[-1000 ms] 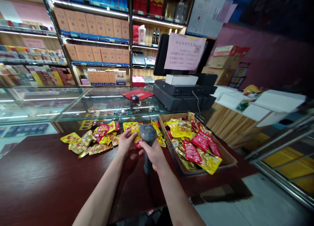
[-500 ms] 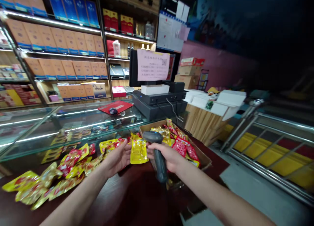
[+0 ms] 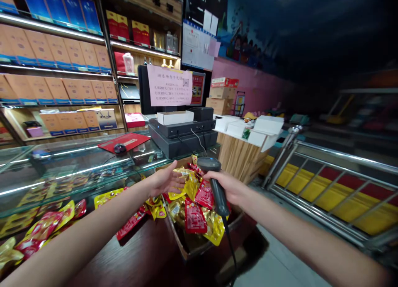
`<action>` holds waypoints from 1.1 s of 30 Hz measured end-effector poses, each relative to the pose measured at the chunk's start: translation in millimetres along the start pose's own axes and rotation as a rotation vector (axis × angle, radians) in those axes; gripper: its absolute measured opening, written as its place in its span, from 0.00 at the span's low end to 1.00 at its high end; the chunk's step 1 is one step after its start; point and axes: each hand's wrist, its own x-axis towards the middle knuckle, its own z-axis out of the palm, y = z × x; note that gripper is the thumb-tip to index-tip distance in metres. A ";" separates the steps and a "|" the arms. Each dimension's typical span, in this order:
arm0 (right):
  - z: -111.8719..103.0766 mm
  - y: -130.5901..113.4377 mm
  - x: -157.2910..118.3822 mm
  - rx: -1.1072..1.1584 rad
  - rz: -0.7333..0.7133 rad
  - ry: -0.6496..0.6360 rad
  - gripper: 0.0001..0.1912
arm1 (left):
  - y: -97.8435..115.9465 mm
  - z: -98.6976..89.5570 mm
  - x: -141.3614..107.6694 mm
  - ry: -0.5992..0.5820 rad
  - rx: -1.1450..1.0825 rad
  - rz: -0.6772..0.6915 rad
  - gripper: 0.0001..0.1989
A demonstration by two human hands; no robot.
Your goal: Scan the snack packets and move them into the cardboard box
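My right hand is wrapped round the handle of a black barcode scanner, whose cable hangs down past the carton. The scanner's head is over the far right part of an open cardboard carton. Over the carton's left side, my left hand is open, fingers stretched to the right, with nothing visibly gripped. Below the hands, the carton holds several snack packets, among them a red packet and a yellow packet. Another red packet lies on the dark counter left of the carton, beneath my left forearm.
More snack packets are piled at the left. Behind stands a glass display case with a red mat and mouse on top. A monitor and cash drawer stand beyond the carton. Metal railing runs at right.
The yellow packet between my hands is no longer there. My left hand has moved right, over the carton; my right hand still grips the scanner. The view has turned right.
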 end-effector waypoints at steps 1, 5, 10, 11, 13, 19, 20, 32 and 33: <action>-1.6 1.4 0.5 -0.011 -0.002 0.006 0.05 | 0.3 -4.4 -2.0 0.014 0.009 0.009 0.33; 7.2 17.8 -0.4 0.021 -0.009 -0.057 0.06 | -4.0 -37.5 -33.1 0.060 -0.014 0.023 0.32; 54.5 44.6 -11.5 0.028 0.029 -0.191 0.07 | -24.5 -92.4 -94.1 0.268 -0.088 0.017 0.29; 66.7 50.4 -13.4 0.025 0.048 -0.221 0.07 | -30.3 -102.2 -105.8 0.309 -0.102 0.013 0.28; 92.1 63.5 -15.6 0.022 0.077 -0.273 0.07 | -42.8 -119.2 -127.2 0.376 -0.128 0.005 0.28; 166.5 108.3 -6.7 0.005 0.147 -0.280 0.06 | -87.0 -154.5 -167.3 0.480 -0.223 -0.007 0.26; 177.5 114.9 -3.1 -0.001 0.145 -0.276 0.06 | -94.9 -158.2 -169.5 0.489 -0.246 -0.010 0.26; 250.2 158.6 50.6 -0.113 0.322 -0.120 0.07 | -148.5 -171.7 -143.2 0.672 -0.647 0.085 0.12; 252.4 162.7 54.7 -0.104 0.331 -0.111 0.06 | -148.5 -172.0 -140.4 0.674 -0.641 0.095 0.11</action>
